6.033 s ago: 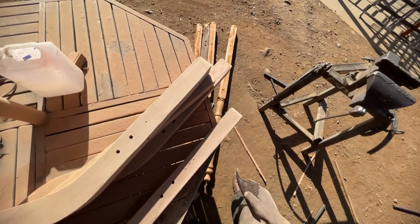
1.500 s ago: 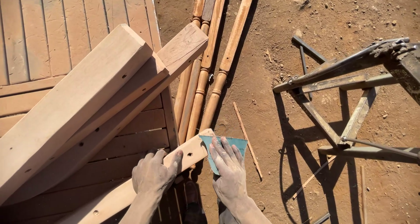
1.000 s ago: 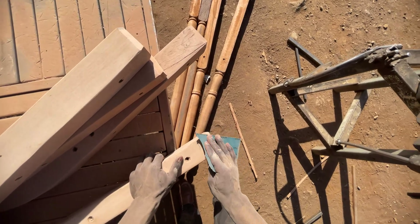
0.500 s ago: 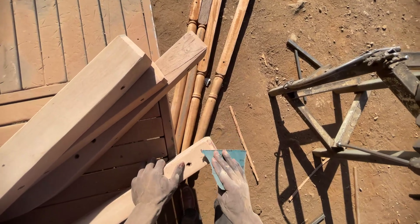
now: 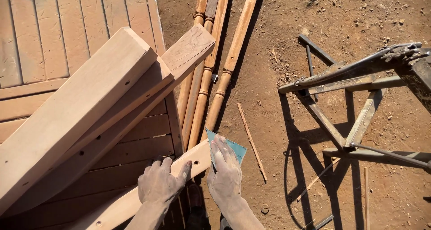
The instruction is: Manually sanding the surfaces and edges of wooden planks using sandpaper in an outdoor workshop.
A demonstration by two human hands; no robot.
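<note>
Item: teal sandpaper sheet [image 5: 234, 150], pinned flat under my right hand [image 5: 226, 176] on the end of a narrow wooden slat [image 5: 148, 189], which overhangs the right edge of the slatted wooden deck [image 5: 67, 37]; my left hand [image 5: 158, 183] presses palm-down on the same slat, hands near but apart. Beside it: two thick timber beams [image 5: 90, 104] lie crossed on the deck to the left, three turned spindles [image 5: 211, 68] along its edge. Bare dirt to the right holds a thin stick [image 5: 251, 142] and a metal frame stand [image 5: 350, 90].
</note>
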